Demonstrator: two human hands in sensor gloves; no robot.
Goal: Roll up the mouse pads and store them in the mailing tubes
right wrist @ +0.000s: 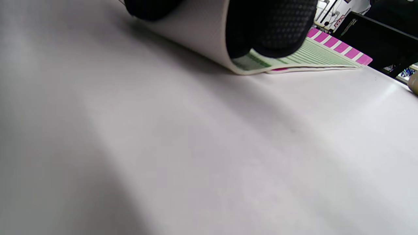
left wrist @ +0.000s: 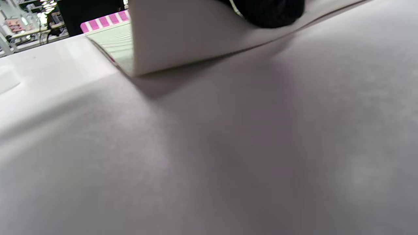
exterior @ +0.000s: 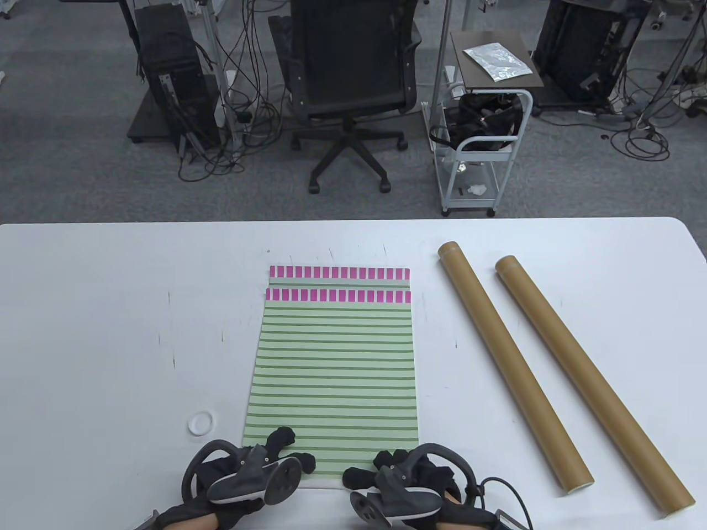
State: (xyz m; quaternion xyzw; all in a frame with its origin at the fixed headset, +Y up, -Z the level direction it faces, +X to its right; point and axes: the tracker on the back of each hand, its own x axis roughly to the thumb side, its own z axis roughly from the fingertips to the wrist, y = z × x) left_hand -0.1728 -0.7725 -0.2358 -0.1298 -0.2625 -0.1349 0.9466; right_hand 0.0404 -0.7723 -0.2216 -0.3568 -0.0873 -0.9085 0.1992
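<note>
Two green-striped mouse pads with pink-checked far ends lie stacked at the table's middle; the top pad [exterior: 334, 370] covers most of the lower pad [exterior: 339, 272]. My left hand [exterior: 276, 452] and right hand [exterior: 381, 466] pinch the top pad's near edge and lift it, so it curls up. The left wrist view shows the pad's white underside [left wrist: 183, 36] raised off the table, with a fingertip [left wrist: 271, 13] on it. The right wrist view shows fingers [right wrist: 271, 29] around the curled edge [right wrist: 212, 42]. Two brown mailing tubes [exterior: 511, 364] [exterior: 591, 381] lie to the right.
A small clear ring-shaped cap [exterior: 200, 424] lies on the white table [exterior: 110, 331] left of the pads. Beyond the far edge stand an office chair [exterior: 351, 83] and a white cart [exterior: 480, 138].
</note>
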